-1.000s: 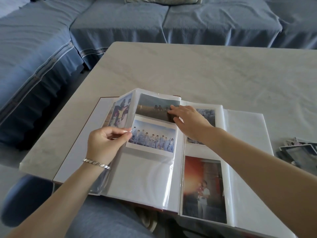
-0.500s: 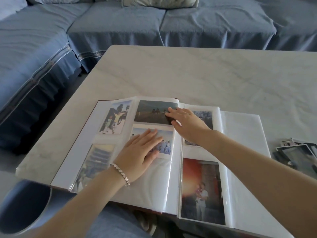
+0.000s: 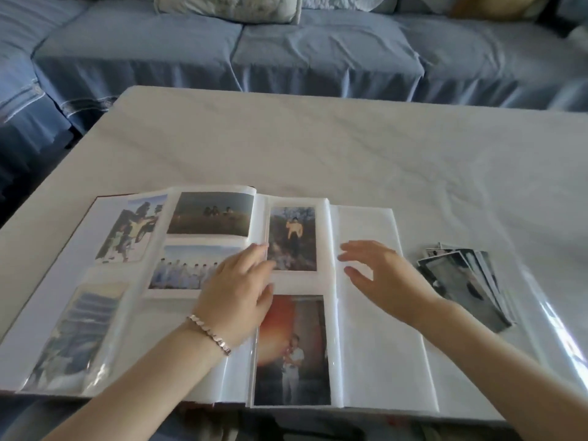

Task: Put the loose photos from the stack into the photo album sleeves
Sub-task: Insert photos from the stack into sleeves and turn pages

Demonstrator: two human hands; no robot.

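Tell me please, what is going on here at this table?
A person works on an open album. The left hand lies flat near its fold, on a page with filled sleeves. The right hand is open over an empty page and holds nothing. The stack of loose photos lies on the table, right of the album.

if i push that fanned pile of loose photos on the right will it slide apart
The photo stack is already fanned with its edges offset, so a push would probably spread it further rather than shift it whole. The prints look thin, so they are likely light and bendy. The stack lies flat, so lifting probably means catching an edge first.
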